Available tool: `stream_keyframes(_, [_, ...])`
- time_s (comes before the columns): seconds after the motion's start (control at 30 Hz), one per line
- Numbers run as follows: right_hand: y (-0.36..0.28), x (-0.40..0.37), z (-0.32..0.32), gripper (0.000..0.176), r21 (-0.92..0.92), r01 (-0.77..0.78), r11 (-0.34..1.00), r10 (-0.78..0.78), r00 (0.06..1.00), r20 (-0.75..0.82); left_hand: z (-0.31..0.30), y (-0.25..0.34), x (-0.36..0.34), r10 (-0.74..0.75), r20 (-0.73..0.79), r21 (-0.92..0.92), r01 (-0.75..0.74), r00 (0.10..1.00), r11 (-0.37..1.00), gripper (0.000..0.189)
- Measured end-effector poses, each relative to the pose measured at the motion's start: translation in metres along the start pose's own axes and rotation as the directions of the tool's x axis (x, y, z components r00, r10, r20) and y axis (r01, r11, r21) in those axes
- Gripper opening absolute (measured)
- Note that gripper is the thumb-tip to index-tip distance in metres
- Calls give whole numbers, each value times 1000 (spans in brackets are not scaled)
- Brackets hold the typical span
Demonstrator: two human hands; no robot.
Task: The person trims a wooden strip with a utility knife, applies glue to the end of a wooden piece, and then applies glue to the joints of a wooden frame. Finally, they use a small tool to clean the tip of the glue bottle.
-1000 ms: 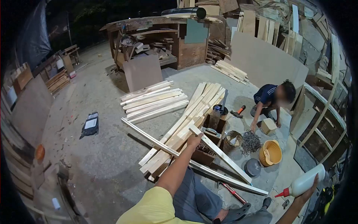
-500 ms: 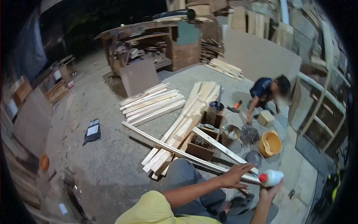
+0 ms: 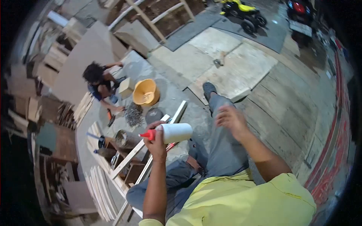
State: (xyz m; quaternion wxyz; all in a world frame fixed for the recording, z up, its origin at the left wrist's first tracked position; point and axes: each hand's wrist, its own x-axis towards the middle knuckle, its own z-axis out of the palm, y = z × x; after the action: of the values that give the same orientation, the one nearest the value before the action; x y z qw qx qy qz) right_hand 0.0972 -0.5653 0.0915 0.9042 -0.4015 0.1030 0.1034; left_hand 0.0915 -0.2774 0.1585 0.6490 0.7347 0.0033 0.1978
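A white bottle [image 3: 177, 133] with a red nozzle lies sideways in my left hand [image 3: 156, 142], its tip pointing left. My fingers wrap the red cap end. My right hand [image 3: 230, 119] hangs over my right leg with its fingers apart and somewhat blurred, holding nothing. Beneath the bottle, long wooden strips [image 3: 146, 170] run beside my bent left leg. A wooden box [image 3: 134, 171] and a metal can [image 3: 125, 138] stand to the left of them.
A person [image 3: 98, 84] crouches at the upper left, near a yellow bucket [image 3: 146, 92], a pile of nails [image 3: 133, 114] and a hammer [image 3: 111, 117]. Plywood sheets [image 3: 241, 67] lie ahead. A yellow toy vehicle [image 3: 241, 11] stands at the top.
The view has swung to the right. The bottle, at my right hand before, is now in my left hand. My right hand has moved away from it and is empty.
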Motion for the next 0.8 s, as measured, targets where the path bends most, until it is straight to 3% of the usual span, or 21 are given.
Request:
stream_keyframes(0.07, [18,26,-103,37,-342,193,920,-316,881,-351,17,-2,26,-79,-26,-87,77,997,993,16])
stream_keyframes(0.1, [45,35,-180,38,-668,127,734,-529,724,-443,26,0,43,-54,-4,-76,54,999,996,17])
stream_keyframes(0.17, [84,4,-294,40,-884,-267,383,-681,565,-465,38,5,89,-16,23,-46,17,1000,999,16])
stream_keyframes(0.23, [83,-37,-279,44,-665,-730,154,-517,514,-684,45,-3,142,14,37,30,-15,999,999,15])
stream_keyframes(0.27, [93,-39,-282,44,-658,-740,143,-503,518,-692,55,-12,169,35,50,78,-39,998,996,17])
stream_keyframes(0.33, [113,-50,-287,50,-662,-743,-95,-500,611,-614,82,-30,219,45,53,163,-53,998,985,19])
stream_keyframes(0.4, [112,-46,-287,52,-661,-746,-81,-466,614,-637,123,-61,272,-17,122,157,-2,992,988,19])
stream_keyframes(0.53, [101,-35,-284,55,-645,-762,-60,-423,605,-675,237,-131,348,-215,103,298,176,971,938,25])
stream_keyframes(0.7, [98,-32,-290,59,-658,-746,-102,-413,633,-655,342,-180,385,-136,325,441,-23,936,897,28])
stream_keyframes(0.8, [93,-30,-290,63,-678,-727,-110,-455,643,-616,351,-187,437,-120,483,451,-129,867,883,27])
